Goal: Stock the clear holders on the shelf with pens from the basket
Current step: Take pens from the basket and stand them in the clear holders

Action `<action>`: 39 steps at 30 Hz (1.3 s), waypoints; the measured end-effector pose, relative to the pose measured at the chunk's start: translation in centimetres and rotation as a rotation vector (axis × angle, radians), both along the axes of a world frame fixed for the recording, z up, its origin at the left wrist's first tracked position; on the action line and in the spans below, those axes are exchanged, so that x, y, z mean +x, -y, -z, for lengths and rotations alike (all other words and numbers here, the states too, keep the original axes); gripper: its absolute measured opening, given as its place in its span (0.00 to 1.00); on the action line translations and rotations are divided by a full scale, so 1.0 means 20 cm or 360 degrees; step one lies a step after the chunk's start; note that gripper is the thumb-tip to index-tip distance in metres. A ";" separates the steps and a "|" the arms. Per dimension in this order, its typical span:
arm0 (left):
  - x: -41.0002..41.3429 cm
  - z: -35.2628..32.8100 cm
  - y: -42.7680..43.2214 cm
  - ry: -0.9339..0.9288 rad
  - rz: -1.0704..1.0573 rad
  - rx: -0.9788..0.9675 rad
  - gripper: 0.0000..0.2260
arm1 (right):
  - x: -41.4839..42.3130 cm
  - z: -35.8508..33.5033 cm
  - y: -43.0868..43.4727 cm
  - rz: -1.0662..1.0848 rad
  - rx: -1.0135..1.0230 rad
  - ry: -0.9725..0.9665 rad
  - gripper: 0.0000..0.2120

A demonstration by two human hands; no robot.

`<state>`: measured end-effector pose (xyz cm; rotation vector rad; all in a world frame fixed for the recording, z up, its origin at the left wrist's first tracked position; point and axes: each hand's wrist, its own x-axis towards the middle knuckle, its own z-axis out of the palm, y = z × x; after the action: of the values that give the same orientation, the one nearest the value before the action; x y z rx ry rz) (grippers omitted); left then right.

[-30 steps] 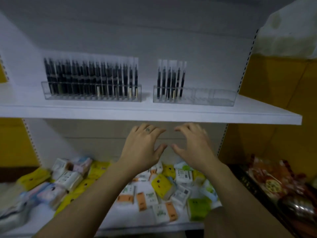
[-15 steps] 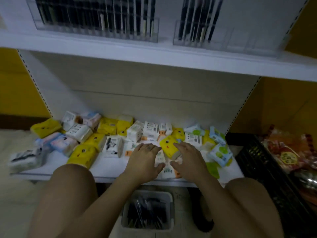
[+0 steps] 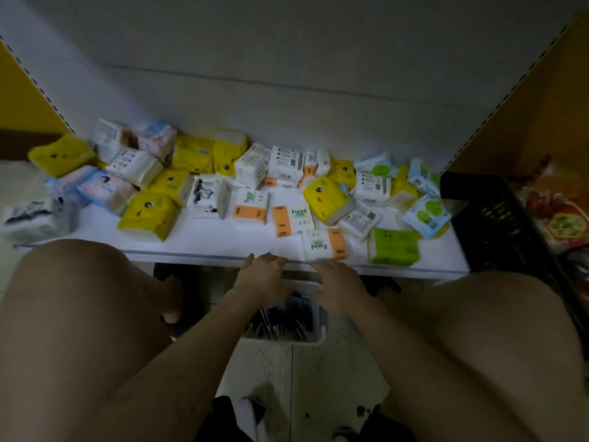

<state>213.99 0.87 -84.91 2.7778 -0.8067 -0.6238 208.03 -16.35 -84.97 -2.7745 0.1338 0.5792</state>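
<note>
Head cam is pointing almost straight down, and the person is crouching with knees splayed so the basket is sitting on the floor between them, just under the front lip of the lower shelf. My guess is it's parked there so both hands can be dipping in without any reaching sideways.

Left hand and right hand are both hovering over the far end of the basket, palms down, side by side but not touching. Fingers are looking spread and loose, and neither one is gripping anything as far as I can tell. The right one is pretty smeared by motion blur though, so take that with a grain of salt. Reads to me like they're going in for a grab and haven't got one yet.

The pens are lying in the basket as a dark jumble. No idea how many, and I can't make out which way the caps are pointing, since the hands and forearms are covering a good chunk of it.

The clear holders aren't showing anywhere in this shot, so how full they are is anyone's guess from here. What is showing is a mess of tissue packs scattered over the lower shelf, plus a black crate getting cut off at the right with something colourful and blurry behind it.
</note>
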 end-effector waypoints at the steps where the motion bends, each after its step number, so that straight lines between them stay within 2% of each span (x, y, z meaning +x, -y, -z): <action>1: 0.00 0.02 -0.01 -0.0043 -0.0009 0.0029 0.29 | -0.02 0.03 -0.01 -0.0021 0.0019 -0.0014 0.30; 4: 0.05 0.08 -0.05 -0.0143 -0.0082 0.0096 0.26 | -0.05 0.12 0.01 -0.0018 0.0047 -0.0143 0.19; 9: 0.08 0.30 -0.10 -0.0478 -0.0431 -0.0044 0.16 | -0.04 0.23 0.09 -0.0005 0.0036 -0.0377 0.15; 12: 0.02 0.50 -0.07 -0.0715 -0.0482 -0.0025 0.11 | 0.01 0.30 0.12 0.0025 0.0162 -0.0382 0.12; 16: -0.09 0.73 -0.04 -0.0942 -0.0481 -0.0013 0.13 | 0.04 0.40 0.15 0.0014 0.0171 -0.0515 0.10; 19: -0.12 0.84 -0.01 -0.1046 -0.0580 -0.0057 0.12 | 0.06 0.50 0.15 0.0165 0.0233 -0.0616 0.10; 25: -0.06 0.91 0.03 -0.1144 -0.0832 -0.0313 0.07 | 0.12 0.71 0.08 0.0364 0.0365 -0.0782 0.10; 27: -0.06 0.89 0.04 -0.1149 -0.0889 -0.0395 0.10 | 0.13 0.80 0.02 0.0437 0.0387 -0.0764 0.07; 29: -0.08 0.88 0.06 -0.1151 -0.0911 -0.0429 0.13 | 0.12 0.88 -0.03 0.0438 0.0361 -0.0767 0.16; 31: -0.11 0.86 0.07 -0.1160 -0.0922 -0.0449 0.11 | 0.11 0.93 -0.07 0.0433 0.0411 -0.0744 0.21; 34: -0.17 0.85 0.06 -0.1158 -0.0909 -0.0462 0.09 | 0.09 1.00 -0.09 0.0390 0.0387 -0.0838 0.18; 36: -0.19 0.85 0.03 -0.1168 -0.0921 -0.0489 0.10 | 0.07 1.04 -0.10 0.0426 0.0376 -0.0983 0.10; 37: -0.20 0.84 0.02 -0.1167 -0.0939 -0.0502 0.12 | 0.06 1.06 -0.11 0.0427 0.0357 -0.1045 0.11; 39: -0.20 0.84 0.01 -0.1154 -0.0960 -0.0491 0.13 | 0.05 1.09 -0.11 0.0399 0.0332 -0.1149 0.20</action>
<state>210.09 0.61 -101.77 2.0854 0.0831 -1.1352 208.95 -14.12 -106.86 -2.1816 0.5290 1.3975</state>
